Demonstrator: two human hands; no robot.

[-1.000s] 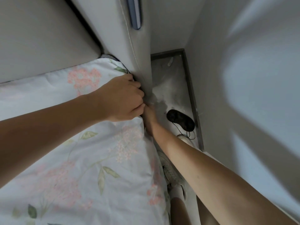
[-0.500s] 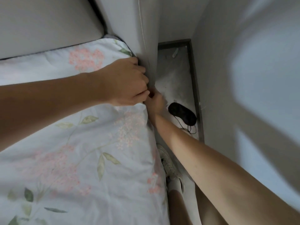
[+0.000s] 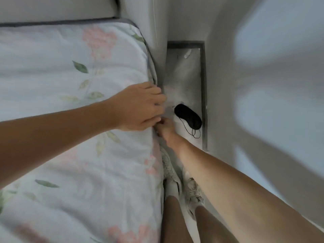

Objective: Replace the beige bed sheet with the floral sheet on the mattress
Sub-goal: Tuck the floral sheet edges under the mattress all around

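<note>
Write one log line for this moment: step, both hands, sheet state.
step: tucking side edge | left hand: on floral sheet | right hand: low beside mattress, grip unclear | sheet: covers top

One floral sheet is lying over one mattress, whose grey edge is showing at the side. Two hands are showing: one left hand and one right hand, each on its own bare forearm, so two forearms are reaching in. One black eye mask is lying on the floor, with its thin cord looping beside it. Two pale shoes are standing by the bed, and two bare legs are rising from them. One headboard is showing at the top.
</note>
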